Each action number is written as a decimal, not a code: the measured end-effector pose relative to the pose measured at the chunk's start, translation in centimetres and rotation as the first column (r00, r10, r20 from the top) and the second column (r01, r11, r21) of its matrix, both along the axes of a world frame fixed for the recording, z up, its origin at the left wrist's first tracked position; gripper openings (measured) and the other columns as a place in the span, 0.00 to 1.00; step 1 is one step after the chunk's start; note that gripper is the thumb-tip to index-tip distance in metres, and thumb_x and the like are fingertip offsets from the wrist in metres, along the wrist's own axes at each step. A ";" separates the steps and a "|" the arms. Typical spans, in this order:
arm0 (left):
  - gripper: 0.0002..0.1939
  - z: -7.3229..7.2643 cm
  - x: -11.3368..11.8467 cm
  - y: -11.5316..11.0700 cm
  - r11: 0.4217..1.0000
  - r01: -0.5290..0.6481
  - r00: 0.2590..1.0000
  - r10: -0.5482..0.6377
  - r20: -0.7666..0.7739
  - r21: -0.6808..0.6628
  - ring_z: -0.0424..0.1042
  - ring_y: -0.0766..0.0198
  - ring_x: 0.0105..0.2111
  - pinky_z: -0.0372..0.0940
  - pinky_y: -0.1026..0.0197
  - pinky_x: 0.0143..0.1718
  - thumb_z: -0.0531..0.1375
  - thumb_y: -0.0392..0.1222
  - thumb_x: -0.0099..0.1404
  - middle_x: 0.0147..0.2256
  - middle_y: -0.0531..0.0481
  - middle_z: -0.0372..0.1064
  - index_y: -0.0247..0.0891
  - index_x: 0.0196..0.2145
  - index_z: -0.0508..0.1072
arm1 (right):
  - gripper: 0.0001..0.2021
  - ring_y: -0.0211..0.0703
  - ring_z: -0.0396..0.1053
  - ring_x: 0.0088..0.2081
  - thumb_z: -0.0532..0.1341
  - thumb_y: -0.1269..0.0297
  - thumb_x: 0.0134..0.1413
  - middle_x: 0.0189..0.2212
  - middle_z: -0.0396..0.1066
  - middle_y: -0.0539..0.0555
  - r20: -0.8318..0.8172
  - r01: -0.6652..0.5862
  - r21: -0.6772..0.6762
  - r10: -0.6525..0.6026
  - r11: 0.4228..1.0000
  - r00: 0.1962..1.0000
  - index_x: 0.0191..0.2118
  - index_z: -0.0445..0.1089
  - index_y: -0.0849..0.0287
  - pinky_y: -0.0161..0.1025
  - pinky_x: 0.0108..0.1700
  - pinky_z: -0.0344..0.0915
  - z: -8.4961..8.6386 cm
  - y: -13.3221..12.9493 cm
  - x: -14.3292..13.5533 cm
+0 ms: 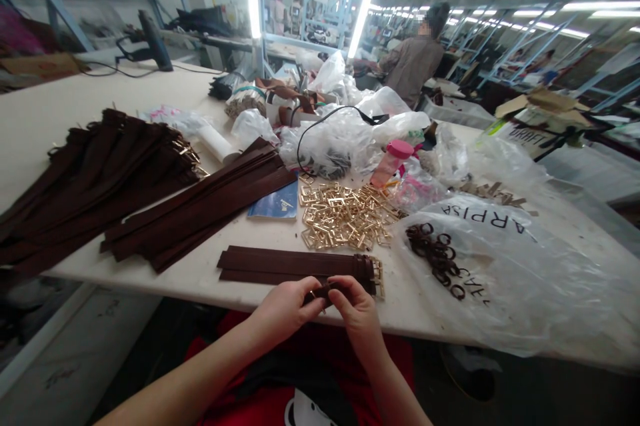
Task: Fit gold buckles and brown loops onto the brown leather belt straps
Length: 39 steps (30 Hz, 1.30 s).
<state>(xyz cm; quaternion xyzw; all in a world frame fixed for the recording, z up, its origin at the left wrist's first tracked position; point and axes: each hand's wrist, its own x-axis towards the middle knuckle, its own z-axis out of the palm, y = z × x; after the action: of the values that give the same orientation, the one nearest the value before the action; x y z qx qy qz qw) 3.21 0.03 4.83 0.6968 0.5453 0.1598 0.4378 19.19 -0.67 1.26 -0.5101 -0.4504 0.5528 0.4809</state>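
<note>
At the table's front edge, my left hand [286, 307] and my right hand [359, 311] pinch a dark brown leather belt strap [320, 292] between them. A bit of gold metal, perhaps a buckle, shows by the left fingertips; the rest of the strap is hidden. Just beyond lie finished-looking brown belts [300, 263] with gold buckles [379, 277] at their right end. Farther off is a heap of loose gold buckles [345, 216]. Several brown leather loops [440, 256] rest on a clear plastic bag [520, 266] to the right.
A stack of brown straps [200, 206] overlaps a blue booklet [275, 205]; a larger fan of buckled belts [100, 179] lies at left. Behind are a pink-lidded jar [391, 163], crumpled plastic bags [345, 139] and a white roll [219, 143]. A person [417, 56] stands across the table.
</note>
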 end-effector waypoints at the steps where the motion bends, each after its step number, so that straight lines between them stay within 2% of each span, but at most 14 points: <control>1: 0.13 0.0 0.0 0.0 1.000 0.003 1.000 -0.003 0.022 -0.010 0.68 0.63 0.29 0.56 0.66 0.28 0.53 0.49 0.59 0.30 0.53 0.71 0.40 0.36 0.70 | 0.10 0.41 0.67 0.32 0.64 0.61 0.43 0.29 0.71 0.50 0.002 -0.018 -0.007 0.018 1.000 1.000 0.34 0.71 0.58 0.37 0.37 0.63 0.0 0.0 0.0; 4: 0.16 0.2 -0.3 0.0 0.999 0.001 0.989 0.007 0.145 -0.054 0.69 0.62 0.37 0.60 0.65 0.37 0.56 0.42 0.55 0.38 0.51 0.71 0.39 0.43 0.66 | 0.11 0.41 0.67 0.32 0.64 0.59 0.44 0.30 0.71 0.50 -0.030 0.011 -0.070 -0.013 0.998 0.999 0.35 0.70 0.59 0.37 0.37 0.63 -0.1 -0.2 -0.2; 7: 0.19 0.7 -0.5 -0.2 0.996 0.034 0.968 -0.012 0.249 -0.084 0.68 0.62 0.40 0.61 0.62 0.43 0.54 0.35 0.55 0.41 0.50 0.70 0.39 0.46 0.63 | 0.13 0.41 0.67 0.33 0.63 0.58 0.44 0.31 0.71 0.50 -0.092 0.017 -0.114 -0.027 0.993 0.995 0.36 0.70 0.59 0.37 0.37 0.63 -0.1 -0.7 -0.5; 10: 0.17 1.0 -0.6 -0.3 0.995 -0.002 0.958 0.030 0.286 -0.096 0.68 0.62 0.42 0.61 0.61 0.45 0.52 0.34 0.55 0.42 0.49 0.69 0.38 0.45 0.63 | 0.13 0.40 0.66 0.31 0.64 0.57 0.44 0.28 0.71 0.49 -0.143 -0.021 -0.105 0.006 0.994 0.990 0.36 0.70 0.58 0.36 0.35 0.62 0.2 -1.1 -0.9; 14: 0.16 1.0 -0.5 -0.4 0.990 -0.041 0.945 0.083 0.316 -0.136 0.69 0.62 0.42 0.62 0.61 0.44 0.52 0.34 0.56 0.41 0.49 0.70 0.37 0.44 0.62 | 0.21 0.43 0.66 0.33 0.55 0.45 0.50 0.29 0.72 0.53 -0.332 0.035 -0.154 -0.086 0.987 0.939 0.32 0.72 0.59 0.39 0.37 0.62 0.7 -1.4 -0.9; 16: 0.16 0.8 -0.4 -0.7 0.990 -0.033 0.942 0.077 0.326 -0.138 0.69 0.63 0.41 0.62 0.62 0.43 0.53 0.34 0.57 0.41 0.49 0.70 0.37 0.45 0.61 | 0.21 0.42 0.67 0.31 0.55 0.46 0.50 0.27 0.72 0.53 -0.408 -0.002 -0.229 -0.094 0.973 0.908 0.30 0.73 0.60 0.39 0.36 0.62 1.0 -1.5 -0.8; 18: 0.16 0.7 -0.2 -1.1 0.992 -0.040 0.940 0.077 0.332 -0.117 0.70 0.64 0.40 0.63 0.62 0.43 0.53 0.34 0.57 0.40 0.50 0.71 0.38 0.45 0.61 | 0.14 0.38 0.65 0.28 0.61 0.53 0.47 0.24 0.71 0.50 -0.431 -0.053 -0.271 -0.072 0.961 0.899 0.27 0.72 0.59 0.36 0.34 0.62 1.1 -1.7 -0.7; 22: 0.15 0.9 0.2 -2.0 0.994 -0.105 0.954 0.109 0.280 -0.029 0.70 0.64 0.38 0.63 0.63 0.41 0.52 0.35 0.59 0.37 0.51 0.71 0.39 0.45 0.62 | 0.08 0.34 0.62 0.25 0.65 0.60 0.44 0.22 0.69 0.46 -0.417 -0.044 -0.260 -0.071 0.965 0.906 0.26 0.69 0.59 0.33 0.31 0.60 1.3 -2.3 -1.1; 26: 0.14 1.1 0.5 -2.4 0.989 -0.147 0.960 0.136 0.243 0.029 0.70 0.64 0.38 0.63 0.63 0.41 0.52 0.36 0.60 0.38 0.51 0.71 0.40 0.45 0.63 | 0.08 0.35 0.64 0.30 0.65 0.61 0.43 0.28 0.69 0.47 -0.475 -0.040 -0.299 -0.113 0.953 0.873 0.31 0.68 0.57 0.32 0.33 0.59 1.2 -2.9 -1.5; 29: 0.14 0.9 0.6 -2.5 0.985 -0.148 0.968 0.127 0.216 0.085 0.69 0.64 0.40 0.62 0.63 0.44 0.52 0.34 0.59 0.40 0.50 0.71 0.39 0.44 0.64 | 0.13 0.36 0.65 0.34 0.64 0.58 0.44 0.35 0.70 0.49 -0.580 -0.185 -0.462 -0.137 0.867 0.803 0.38 0.69 0.55 0.32 0.34 0.59 0.6 -3.3 -1.3; 31: 0.15 0.7 0.6 -2.5 0.983 -0.149 0.976 0.128 0.176 0.111 0.69 0.63 0.41 0.61 0.61 0.45 0.52 0.32 0.58 0.40 0.49 0.70 0.39 0.44 0.65 | 0.14 0.35 0.64 0.31 0.63 0.56 0.46 0.32 0.70 0.50 -0.661 -0.337 -0.512 -0.113 0.790 0.742 0.37 0.69 0.57 0.33 0.33 0.59 0.1 -3.5 -1.2; 33: 0.16 0.3 0.5 -2.4 0.980 -0.155 0.980 0.136 0.147 0.124 0.68 0.62 0.41 0.61 0.60 0.45 0.52 0.31 0.57 0.41 0.49 0.69 0.39 0.44 0.65 | 0.13 0.34 0.63 0.28 0.63 0.56 0.47 0.27 0.68 0.49 -0.716 -0.440 -0.509 -0.081 0.740 0.693 0.34 0.70 0.59 0.33 0.32 0.58 -0.3 -3.6 -1.1; 35: 0.17 -0.1 0.4 -2.3 0.978 -0.159 0.981 0.142 0.130 0.132 0.68 0.62 0.41 0.61 0.60 0.45 0.53 0.32 0.56 0.41 0.48 0.69 0.39 0.44 0.65 | 0.12 0.32 0.62 0.26 0.63 0.57 0.46 0.26 0.67 0.48 -0.731 -0.455 -0.499 -0.076 0.737 0.678 0.34 0.69 0.60 0.32 0.31 0.57 -0.4 -3.7 -1.0; 39: 0.15 -0.7 -0.4 -1.6 0.989 -0.119 0.992 0.115 0.045 0.082 0.68 0.60 0.41 0.61 0.60 0.44 0.56 0.39 0.56 0.41 0.47 0.69 0.39 0.44 0.66 | 0.13 0.30 0.59 0.24 0.67 0.59 0.41 0.25 0.64 0.45 -0.697 -0.386 -0.487 -0.083 0.783 0.712 0.33 0.68 0.58 0.29 0.27 0.55 0.0 -3.6 -1.1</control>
<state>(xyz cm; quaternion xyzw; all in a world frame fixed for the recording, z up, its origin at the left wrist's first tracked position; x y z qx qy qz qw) 2.76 -1.61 4.16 0.6782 0.5691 0.2221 0.4084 18.07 -4.32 1.26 -0.3526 -0.0827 0.8537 0.3743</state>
